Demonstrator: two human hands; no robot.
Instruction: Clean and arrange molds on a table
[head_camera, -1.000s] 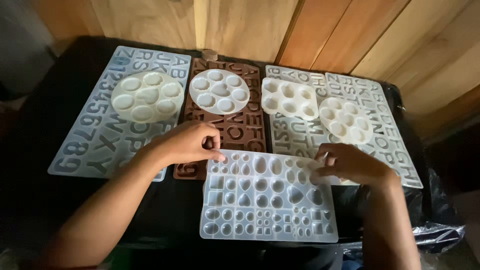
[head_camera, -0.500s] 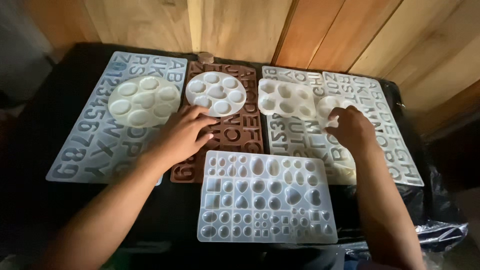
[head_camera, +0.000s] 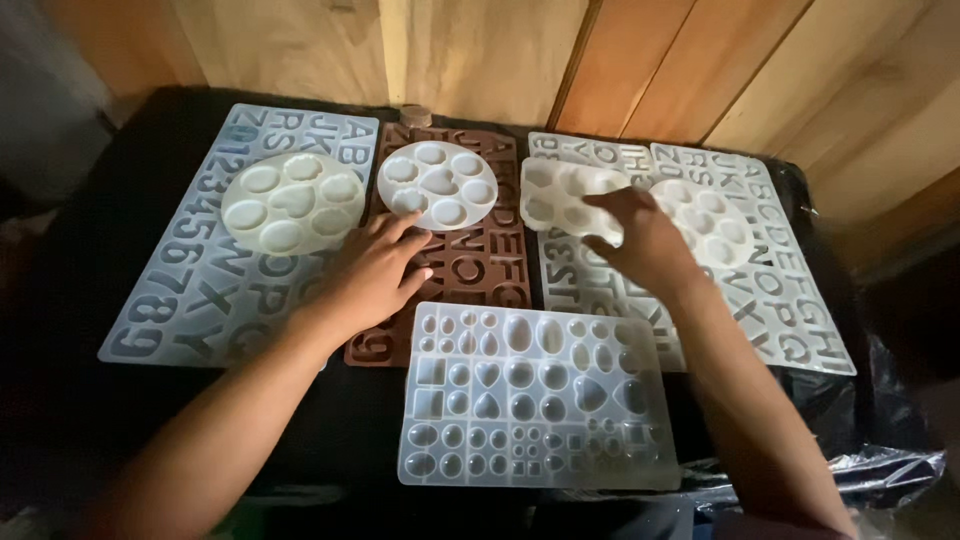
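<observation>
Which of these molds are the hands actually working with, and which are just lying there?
In hand:
left hand on the brown letter mold, by a round white mold
right hand on another round white mold

Lying about:
clear gem-shape mold
leftmost letter mold
rightmost letter mold

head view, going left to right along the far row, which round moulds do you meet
Large white round mould → smaller white round mould, touched by the left hand → round mould under the right hand → round mould on the far right letter mould.
</observation>
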